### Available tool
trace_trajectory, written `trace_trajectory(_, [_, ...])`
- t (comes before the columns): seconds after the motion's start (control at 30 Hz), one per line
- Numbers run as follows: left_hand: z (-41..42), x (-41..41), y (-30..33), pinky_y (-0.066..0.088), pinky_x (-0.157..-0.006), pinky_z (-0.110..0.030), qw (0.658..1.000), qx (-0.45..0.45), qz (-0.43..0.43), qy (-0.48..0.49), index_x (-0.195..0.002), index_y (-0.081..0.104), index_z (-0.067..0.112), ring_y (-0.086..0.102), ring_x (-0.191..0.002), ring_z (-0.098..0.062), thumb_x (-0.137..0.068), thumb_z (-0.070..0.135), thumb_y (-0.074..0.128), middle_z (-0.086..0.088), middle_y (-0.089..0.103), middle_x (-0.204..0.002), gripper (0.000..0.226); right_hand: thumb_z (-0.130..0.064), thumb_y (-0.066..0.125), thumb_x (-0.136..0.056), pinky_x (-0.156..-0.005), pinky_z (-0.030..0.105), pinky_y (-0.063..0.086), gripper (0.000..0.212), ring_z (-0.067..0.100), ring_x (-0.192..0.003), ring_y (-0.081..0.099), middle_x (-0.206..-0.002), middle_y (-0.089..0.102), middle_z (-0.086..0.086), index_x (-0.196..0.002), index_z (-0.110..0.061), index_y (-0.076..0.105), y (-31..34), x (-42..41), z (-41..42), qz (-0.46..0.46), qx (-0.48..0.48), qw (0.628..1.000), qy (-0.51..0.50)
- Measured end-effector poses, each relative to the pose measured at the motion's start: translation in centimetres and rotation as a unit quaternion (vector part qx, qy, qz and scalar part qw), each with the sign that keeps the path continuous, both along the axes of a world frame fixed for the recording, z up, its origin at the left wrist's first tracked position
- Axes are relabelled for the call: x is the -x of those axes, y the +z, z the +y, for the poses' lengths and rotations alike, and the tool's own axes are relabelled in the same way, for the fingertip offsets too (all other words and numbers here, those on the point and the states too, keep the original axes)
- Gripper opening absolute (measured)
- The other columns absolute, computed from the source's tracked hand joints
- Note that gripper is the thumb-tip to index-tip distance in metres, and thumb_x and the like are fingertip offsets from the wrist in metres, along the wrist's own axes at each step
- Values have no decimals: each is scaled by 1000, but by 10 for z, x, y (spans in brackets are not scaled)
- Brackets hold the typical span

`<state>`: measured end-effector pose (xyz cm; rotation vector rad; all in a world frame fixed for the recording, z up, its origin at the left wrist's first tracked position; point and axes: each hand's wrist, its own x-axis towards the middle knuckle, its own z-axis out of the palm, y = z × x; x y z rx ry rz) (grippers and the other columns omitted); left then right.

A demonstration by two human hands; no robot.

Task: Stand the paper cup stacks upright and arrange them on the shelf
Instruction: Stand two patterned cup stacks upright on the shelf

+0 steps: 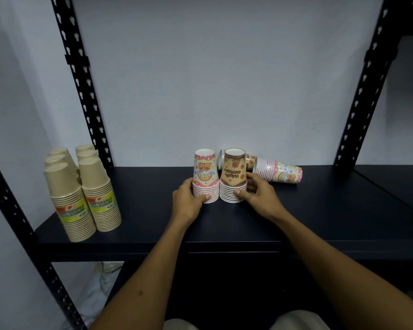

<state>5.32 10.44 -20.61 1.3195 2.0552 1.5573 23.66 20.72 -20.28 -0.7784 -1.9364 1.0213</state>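
Two-handed alignment of upright cup stacks on the shelf (pixel 153 229). My left hand (pixel 188 201) cups the ribbed base of the pink stack (pixel 205 177), thumb pressed across the lowest rims; my right hand (pixel 258 194) grips the brown stack (pixel 233 177) in the same way, thumb in front and fingers wrapped round the far side. Both stacks stand rim-down, just beside one another near mid-shelf, and appear to touch at their bases. I judge the step in hand to be the squaring of this pair, so that they sit side by side.

Not yet stood up: a pink toppled stack (pixel 277 171) lies on its side to the right, its rims towards the brown stack; another stack lies partly hidden behind it, its pattern hard to tell. The next move calls, I think, for me to release the pair without nudging it, then reach right and tip the toppled stack onto its rims. The nested cups could slide apart if lifted by one end.

Materials: thin printed paper cups, tapered, with rolled rims that form close ridges where nested; the print reads upside down. At far left, the kraft stacks (pixel 86 196) stand upright in two close rows, plain tan with yellow-green labels. The shelf is dark, smooth and matt, carried on black uprights (pixel 81 75) pierced with keyhole slots, before a pale wall.
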Motion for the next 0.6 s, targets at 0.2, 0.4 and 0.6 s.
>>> trace_trajectory(0.2, [3, 0, -2, 48, -93, -27, 1000, -1, 8, -8, -128, 54, 11, 61, -112, -18, -74, 13, 80, -5, 64, -124, 60, -17, 75, -81, -86, 14, 45, 58, 4, -104, 60, -118, 63, -5, -133, -17, 50, 1, -2, -2, -1, -2, 1000, -6])
trace_trajectory(0.4, [14, -10, -1, 48, -95, -29, 998, 22, 43, -37, -128, 54, 10, 61, -114, -19, -75, 16, 79, -5, 64, -126, 59, -16, 74, -82, -84, 15, 44, 56, 6, -105, 57, -114, 61, -7, -133, -16, 51, 1, -23, -3, -4, -1, 999, -32])
trace_trajectory(0.6, [37, -60, 5, 49, -97, -32, 993, 24, 63, -92, -126, 56, 9, 63, -109, -18, -73, 15, 80, -6, 66, -122, 58, -13, 73, -82, -86, 12, 45, 56, 6, -106, 59, -117, 63, -5, -133, -17, 52, 5, -84, 1, 2, 7, 998, -68])
